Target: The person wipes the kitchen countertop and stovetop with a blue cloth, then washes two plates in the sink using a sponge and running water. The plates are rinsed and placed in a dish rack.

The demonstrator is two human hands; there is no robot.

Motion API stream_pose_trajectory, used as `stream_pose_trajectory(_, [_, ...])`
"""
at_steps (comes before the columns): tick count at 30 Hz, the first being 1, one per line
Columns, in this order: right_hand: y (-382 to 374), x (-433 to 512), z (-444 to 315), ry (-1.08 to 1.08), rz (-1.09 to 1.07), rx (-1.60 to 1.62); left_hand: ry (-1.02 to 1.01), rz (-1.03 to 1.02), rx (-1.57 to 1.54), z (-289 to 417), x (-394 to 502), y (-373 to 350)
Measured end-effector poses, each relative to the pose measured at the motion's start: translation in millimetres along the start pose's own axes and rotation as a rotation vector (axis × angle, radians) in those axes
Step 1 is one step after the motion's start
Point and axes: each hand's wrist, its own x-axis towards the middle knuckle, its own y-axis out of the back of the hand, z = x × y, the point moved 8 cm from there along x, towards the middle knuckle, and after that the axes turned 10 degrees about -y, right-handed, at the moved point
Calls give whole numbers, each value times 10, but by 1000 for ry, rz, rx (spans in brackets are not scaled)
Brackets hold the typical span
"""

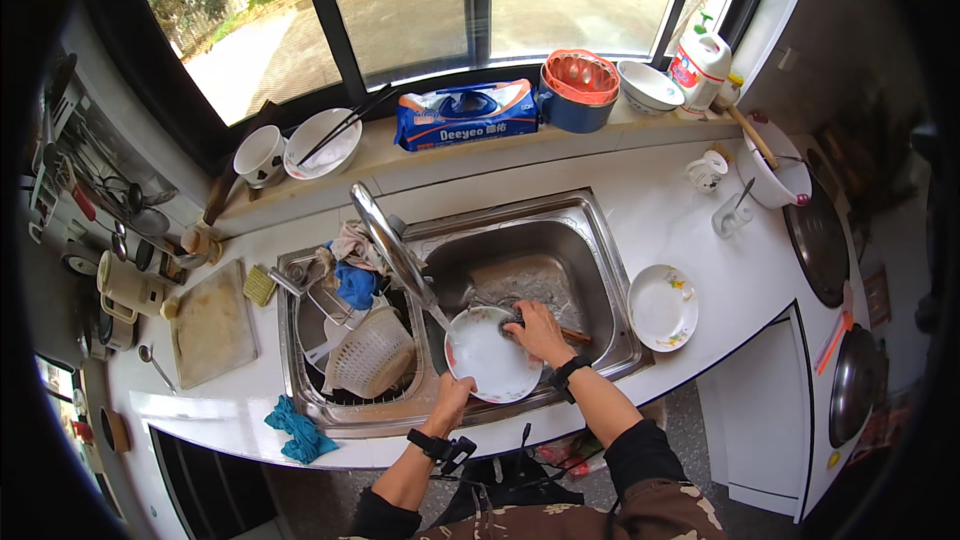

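Note:
My left hand grips the near left rim of a white plate with a floral border, held tilted over the sink basin. A stream of water from the chrome faucet falls on the plate's left side. In my right hand is a dark steel wool scrubber, pressed at the plate's upper right edge. Beyond that hand, a brown wooden handle shows in the basin; its other end is hidden. Some water lies on the basin floor.
In the left basin sits a white plastic colander, with cloths behind it. A teal cloth lies at the counter's front edge. Right of the sink are a floral plate and a glass. A cutting board lies left.

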Motion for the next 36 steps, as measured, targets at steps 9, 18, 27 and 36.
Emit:
stream_pose_trajectory(9, [-347,-80,416,-237,-427,151,105,23,-20,-37,172,238])
stream_pose_trajectory(18, [-426,-200,672,-463,-413,449,144,-110,49,208,175,142])
stream_pose_trajectory(27, [-590,-688,568,-707,-246,532,-115,253,-154,51,48,-205])
stream_pose_trajectory(36, [-325,-442,419,-487,-188,307,-61,145,-177,296,134,-148])
